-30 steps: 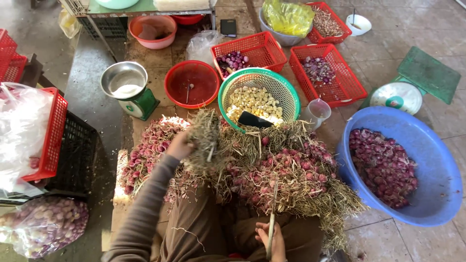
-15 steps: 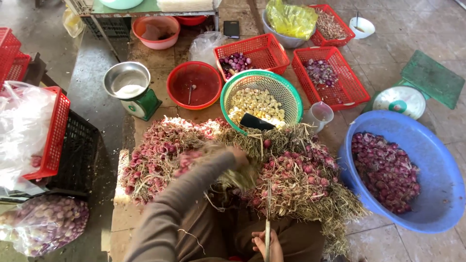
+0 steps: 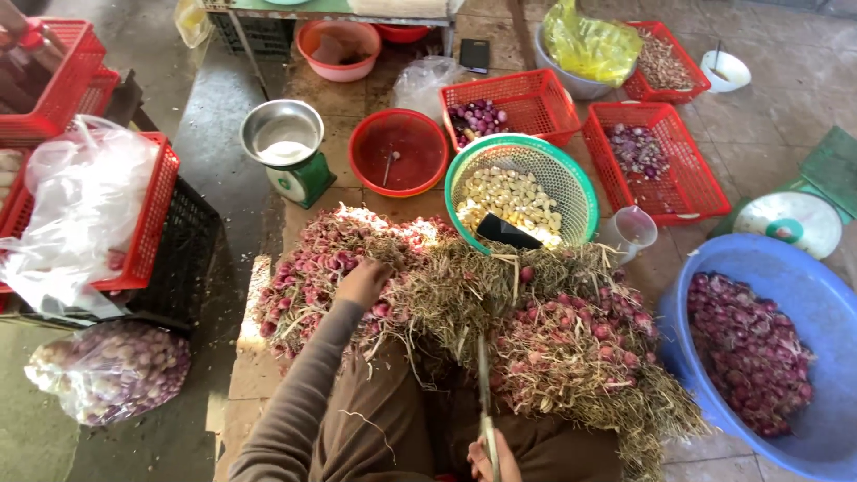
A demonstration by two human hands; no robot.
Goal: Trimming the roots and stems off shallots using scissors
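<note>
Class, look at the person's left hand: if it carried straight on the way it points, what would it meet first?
The left hand already lies on the heap of pink shallots; straight ahead, probably more of that heap, then the weighing scale. Depth is uncertain.

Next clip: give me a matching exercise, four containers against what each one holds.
Containers:
1. green round basket
2. blue tub
3. red round bowl
4. clear bag on the floor

Contents:
a. loose red shallots, right of the pile
b. pale peeled cloves and a dark scoop
c. pinkish bulbs, bagged
d. almost nothing but a small utensil

Pairs: 1-b, 2-a, 3-d, 4-c
</note>
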